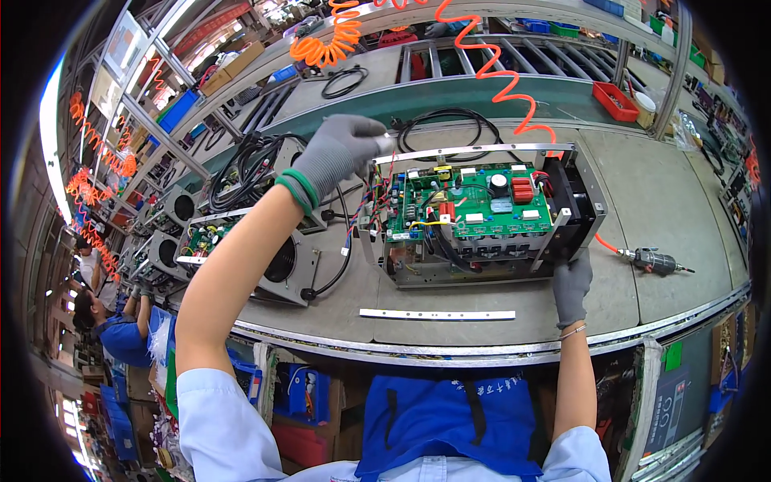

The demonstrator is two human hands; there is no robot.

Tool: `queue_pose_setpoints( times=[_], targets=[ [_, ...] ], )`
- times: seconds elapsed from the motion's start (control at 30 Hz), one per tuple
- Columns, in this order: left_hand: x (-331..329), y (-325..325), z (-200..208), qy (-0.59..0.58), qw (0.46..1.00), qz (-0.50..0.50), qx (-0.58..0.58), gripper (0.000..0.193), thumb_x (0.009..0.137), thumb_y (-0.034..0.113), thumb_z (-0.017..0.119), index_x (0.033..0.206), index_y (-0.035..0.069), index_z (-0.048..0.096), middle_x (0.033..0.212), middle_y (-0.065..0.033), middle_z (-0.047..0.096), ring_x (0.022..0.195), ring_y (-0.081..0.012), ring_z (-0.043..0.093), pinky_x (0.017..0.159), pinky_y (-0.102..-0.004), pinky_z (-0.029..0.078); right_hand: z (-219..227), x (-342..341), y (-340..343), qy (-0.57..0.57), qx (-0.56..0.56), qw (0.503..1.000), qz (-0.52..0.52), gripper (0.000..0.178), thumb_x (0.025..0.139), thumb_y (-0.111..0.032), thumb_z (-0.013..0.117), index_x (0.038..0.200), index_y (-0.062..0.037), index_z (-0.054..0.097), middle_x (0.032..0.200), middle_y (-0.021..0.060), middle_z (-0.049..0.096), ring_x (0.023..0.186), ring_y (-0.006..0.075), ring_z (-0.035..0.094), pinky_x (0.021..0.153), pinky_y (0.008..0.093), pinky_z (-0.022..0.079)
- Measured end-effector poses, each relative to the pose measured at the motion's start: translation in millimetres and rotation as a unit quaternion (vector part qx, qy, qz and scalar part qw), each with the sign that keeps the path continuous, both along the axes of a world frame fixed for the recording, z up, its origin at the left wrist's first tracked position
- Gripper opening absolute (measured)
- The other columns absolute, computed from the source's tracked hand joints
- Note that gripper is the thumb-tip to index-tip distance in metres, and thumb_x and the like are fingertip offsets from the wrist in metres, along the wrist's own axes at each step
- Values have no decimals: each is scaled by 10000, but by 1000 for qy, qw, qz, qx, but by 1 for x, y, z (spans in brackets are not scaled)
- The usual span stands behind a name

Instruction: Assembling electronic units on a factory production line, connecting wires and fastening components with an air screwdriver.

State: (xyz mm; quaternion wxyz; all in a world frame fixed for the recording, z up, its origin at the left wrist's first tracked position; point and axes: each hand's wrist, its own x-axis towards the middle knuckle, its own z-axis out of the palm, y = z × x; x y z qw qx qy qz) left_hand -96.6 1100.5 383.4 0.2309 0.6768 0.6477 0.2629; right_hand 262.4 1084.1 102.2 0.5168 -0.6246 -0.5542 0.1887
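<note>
An open machine chassis [474, 277] stands on the bench in front of me, a green circuit board [482, 201] on top and a black fan [580, 201] at its right end. My left hand [341, 153], in a grey glove with a green cuff, is raised over the chassis's far left corner. Its fingertips are pinched together, with a small pale spot at the tips; what they hold is unclear. Thin coloured wires [377, 197] bunch just below. My right hand [572, 289], also gloved, grips the near right corner under the fan, its fingertips partly hidden.
A perforated white metal strip [438, 315] lies near the front edge. To the right is an air screwdriver [654, 261] on an orange hose. Black cables [450, 128] coil behind the chassis; another fan unit [281, 261] stands left. A red bin [615, 101] sits far right.
</note>
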Motion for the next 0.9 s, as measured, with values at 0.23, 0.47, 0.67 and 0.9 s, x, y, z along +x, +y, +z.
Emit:
queue_pose_setpoints(
  times=[0.23,0.47,0.67,0.9],
  targets=[
    [-15,-34,0,54,909,55,410,295,869,223,634,1075,12,629,837,-35,624,719,-105,589,673,-251,486,58,-7,-45,29,-26,999,6,408,846,-87,556,1247,-32,506,1084,160,610,957,268,617,808,354,477],
    [-75,-103,-99,84,989,14,123,564,749,180,712,1261,51,515,1234,-155,547,1078,-227,588,868,-329,499,170,-24,-97,-75,213,963,145,387,784,17,580,1170,2,557,1117,140,574,1004,220,577,810,323,478],
    [-28,-82,-85,207,959,-67,184,1137,553,506,813,1420,10,268,1400,-225,356,1294,-376,368,1074,-452,306,222,-115,-2,-173,296,877,336,253,787,-102,642,1039,-109,645,1008,111,610,919,308,586,802,393,479],
    [2,-43,-67,311,931,-27,192,655,603,482,791,1087,70,634,1309,-209,448,1222,-376,438,1023,-459,345,220,-202,80,-382,231,805,390,246,790,-166,602,1018,-108,672,1054,92,614,1027,302,556,837,424,473]
  ],
)
